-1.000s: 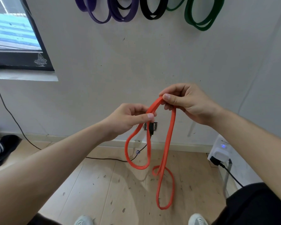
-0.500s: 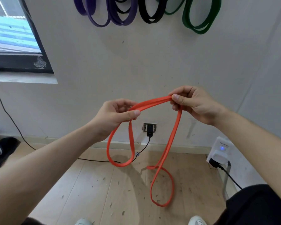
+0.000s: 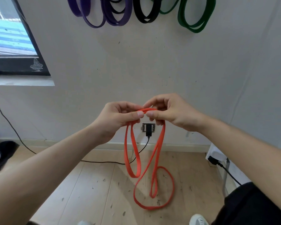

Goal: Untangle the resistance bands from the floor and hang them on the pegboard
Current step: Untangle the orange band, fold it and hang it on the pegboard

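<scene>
Head view: the left hand [image 3: 118, 118] and right hand [image 3: 169, 112] meet in front of the wall [image 3: 169, 65], thumbs almost touching, each pinched shut on the top of the orange band [image 3: 159, 143]. From the left hand a narrow loop hangs down; from the right, strands drop, cross and open into a wider loop low over the wood floor [image 3: 91, 192]. Whether that loop touches the floor is unclear. Behind the band sits a wall socket [image 3: 148, 127] with a black plug. High on the wall hang purple bands [image 3: 104, 13], a black band [image 3: 146, 13] and a green band [image 3: 196, 20].
</scene>
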`<state>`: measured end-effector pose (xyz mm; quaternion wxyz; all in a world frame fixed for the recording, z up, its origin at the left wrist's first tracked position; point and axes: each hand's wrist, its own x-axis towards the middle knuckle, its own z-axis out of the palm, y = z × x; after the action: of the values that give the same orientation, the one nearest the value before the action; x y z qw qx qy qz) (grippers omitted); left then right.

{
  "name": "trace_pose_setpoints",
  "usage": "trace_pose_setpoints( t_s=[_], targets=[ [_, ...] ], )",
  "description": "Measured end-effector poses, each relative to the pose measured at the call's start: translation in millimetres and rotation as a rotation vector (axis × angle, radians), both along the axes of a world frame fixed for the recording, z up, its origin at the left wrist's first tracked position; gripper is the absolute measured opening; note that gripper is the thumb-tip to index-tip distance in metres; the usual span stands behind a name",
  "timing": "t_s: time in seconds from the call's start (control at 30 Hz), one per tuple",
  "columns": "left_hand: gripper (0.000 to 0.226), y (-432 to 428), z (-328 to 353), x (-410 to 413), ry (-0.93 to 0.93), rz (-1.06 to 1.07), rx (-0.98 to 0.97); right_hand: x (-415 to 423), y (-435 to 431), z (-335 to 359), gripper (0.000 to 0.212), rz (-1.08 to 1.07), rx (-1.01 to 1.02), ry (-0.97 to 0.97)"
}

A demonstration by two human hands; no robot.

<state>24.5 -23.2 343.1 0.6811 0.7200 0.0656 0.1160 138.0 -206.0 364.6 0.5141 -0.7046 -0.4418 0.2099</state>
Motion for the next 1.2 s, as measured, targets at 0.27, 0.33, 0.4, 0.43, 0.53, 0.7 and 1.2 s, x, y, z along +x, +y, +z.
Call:
trace_pose_setpoints(
  t_s=[0.27,0.33,0.4,0.43,0.53,0.7,1.2],
  targets=[
    [0.043,5.1,0.4,-3.9,0.095,-0.037,0.079,-1.4,-3.8,-0.8,0.018,-0.019,-0.038,-0.057],
    [0.046,5.5,2.6,-5.0,0.121,-0.051,0.135,-1.6,-3.5,-0.9,0.019,-0.015,-0.053,-0.07],
    [0.047,5.8,4.7,-5.7,0.158,-0.081,0.154,-2.3,-3.5,-0.3,0.019,-0.003,-0.068,-0.106],
    [0.046,5.5,5.5,-6.1,0.182,-0.093,0.135,-3.3,-3.5,-0.3,0.02,0.003,-0.074,-0.125],
    [0.037,4.3,6.4,-6.1,0.236,-0.118,0.062,-4.6,-2.9,-2.7,0.019,0.031,-0.068,-0.147],
    [0.018,1.8,6.5,-5.8,0.259,-0.125,0.007,-4.9,-0.9,-6.2,0.016,0.013,-0.049,-0.169],
    [0.041,8.2,-1.2,-8.3,0.275,-0.169,0.186,-1.6,0.4,-7.8,0.017,-0.048,0.151,0.08]
  ],
)
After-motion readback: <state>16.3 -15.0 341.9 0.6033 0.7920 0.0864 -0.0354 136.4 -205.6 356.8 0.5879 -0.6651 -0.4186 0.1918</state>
